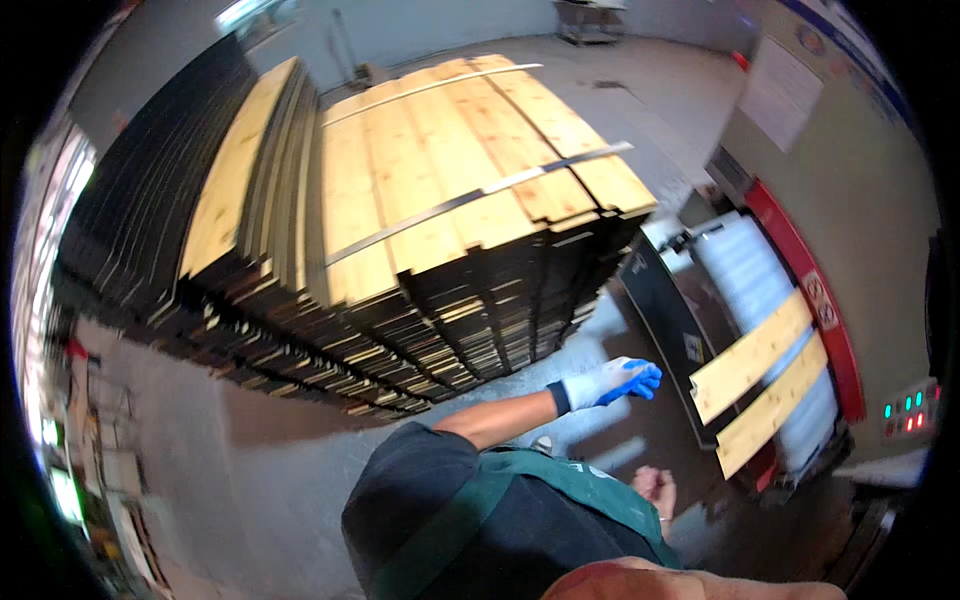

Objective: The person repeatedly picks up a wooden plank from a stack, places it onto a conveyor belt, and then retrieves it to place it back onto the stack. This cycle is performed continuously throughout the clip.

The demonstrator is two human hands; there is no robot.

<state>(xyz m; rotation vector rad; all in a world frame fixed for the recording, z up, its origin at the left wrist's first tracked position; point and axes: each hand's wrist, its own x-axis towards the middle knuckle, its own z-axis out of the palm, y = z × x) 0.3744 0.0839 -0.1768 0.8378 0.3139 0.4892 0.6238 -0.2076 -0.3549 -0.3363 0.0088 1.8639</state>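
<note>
My left hand [612, 382] wears a white glove with blue-coated fingers. Its fingers reach out loosely to the right, and nothing shows in them. Below it, my bare right hand [655, 487] is close to the green apron [560, 490], small and blurred, so its grip is unclear. Two pale wooden boards, an upper one [752, 357] and a lower one [772, 408], lie side by side on a machine's bed [745, 270] to the right of my hands. Both hands are apart from the boards.
Ahead to the left stands a tall stack of boards [420, 190] with dark edges and pale straps across its top. More boards [150, 190] stand on edge beside it. At right rises a machine cabinet [860, 200] with a red guard [810, 290] and lit buttons [910, 410].
</note>
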